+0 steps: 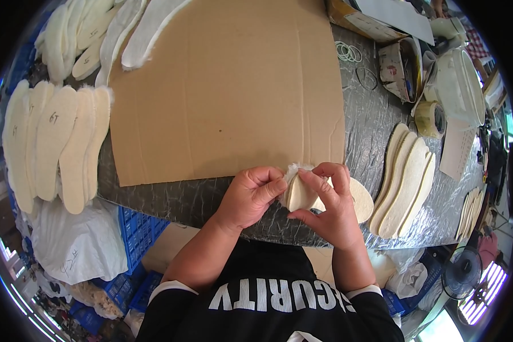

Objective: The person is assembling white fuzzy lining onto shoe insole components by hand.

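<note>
Near the table's front edge, my left hand point(253, 195) pinches the fluffy white rim of a cream insole point(300, 196). My right hand point(335, 200) grips the same insole from the other side, with thumb below and fingers on top. Tufts of white fleece stick up between my two hands. Past my right hand shows a rounded cream insole end point(362, 200). Whether it belongs to the held piece or to another, I cannot tell, because my hand covers the part between.
A brown cardboard sheet point(222, 85) covers much of the table. Fleecy insoles point(54, 139) lie in rows at left, and stacked insoles point(402, 179) lie at right. Behind those stand a tape roll point(430, 119), a worn box point(399, 68) and rubber bands point(349, 52).
</note>
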A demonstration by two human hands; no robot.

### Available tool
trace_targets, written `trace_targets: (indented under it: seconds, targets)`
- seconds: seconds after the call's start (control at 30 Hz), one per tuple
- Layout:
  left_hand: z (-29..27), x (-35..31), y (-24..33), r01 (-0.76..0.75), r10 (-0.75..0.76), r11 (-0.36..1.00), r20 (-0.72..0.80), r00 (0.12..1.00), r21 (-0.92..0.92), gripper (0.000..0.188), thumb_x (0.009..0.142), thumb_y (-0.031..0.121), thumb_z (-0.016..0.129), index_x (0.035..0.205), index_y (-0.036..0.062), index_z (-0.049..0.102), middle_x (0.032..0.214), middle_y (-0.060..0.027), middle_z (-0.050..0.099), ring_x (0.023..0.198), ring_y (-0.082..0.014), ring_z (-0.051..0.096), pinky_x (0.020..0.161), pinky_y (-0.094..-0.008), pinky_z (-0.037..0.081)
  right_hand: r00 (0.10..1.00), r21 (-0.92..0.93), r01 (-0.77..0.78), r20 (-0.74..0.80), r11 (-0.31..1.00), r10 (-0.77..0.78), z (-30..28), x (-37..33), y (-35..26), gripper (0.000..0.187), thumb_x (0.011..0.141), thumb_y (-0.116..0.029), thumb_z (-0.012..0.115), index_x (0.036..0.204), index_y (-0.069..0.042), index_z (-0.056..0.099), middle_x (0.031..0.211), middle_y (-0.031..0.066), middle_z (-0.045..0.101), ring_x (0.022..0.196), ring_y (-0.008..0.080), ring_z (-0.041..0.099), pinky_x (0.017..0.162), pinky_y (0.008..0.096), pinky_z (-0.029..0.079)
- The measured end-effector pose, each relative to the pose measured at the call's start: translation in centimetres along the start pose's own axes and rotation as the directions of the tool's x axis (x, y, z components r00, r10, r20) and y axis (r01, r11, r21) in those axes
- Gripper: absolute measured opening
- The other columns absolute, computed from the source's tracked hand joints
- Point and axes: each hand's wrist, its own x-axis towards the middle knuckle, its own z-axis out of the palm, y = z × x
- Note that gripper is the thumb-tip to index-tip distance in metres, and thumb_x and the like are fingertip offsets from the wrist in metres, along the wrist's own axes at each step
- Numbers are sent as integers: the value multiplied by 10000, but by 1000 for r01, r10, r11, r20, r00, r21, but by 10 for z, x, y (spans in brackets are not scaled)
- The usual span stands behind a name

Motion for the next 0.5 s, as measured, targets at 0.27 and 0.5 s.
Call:
trace_targets:
  seconds: [0.27,0.5]
  targets:
    - [-2,0,0,-11,11,1000,31,999,6,184,940,153,619,811,22,611,760,19,567,694,-65,474,638,-225,398,1000,5,-10,-2,1000,10,-1,-1,1,771,501,-153,870,1224,-124,604,1065,107,493,1005,311,480,837,422,457]
    - [1,0,2,13,-13,1000,20,1000,-1,188,941,152,616,812,15,611,763,16,569,711,-71,479,653,-231,402,1000,-12,8,2,1000,-7,-1,0,0,765,509,-160,867,1225,-126,603,1068,105,495,1009,310,479,839,423,458]
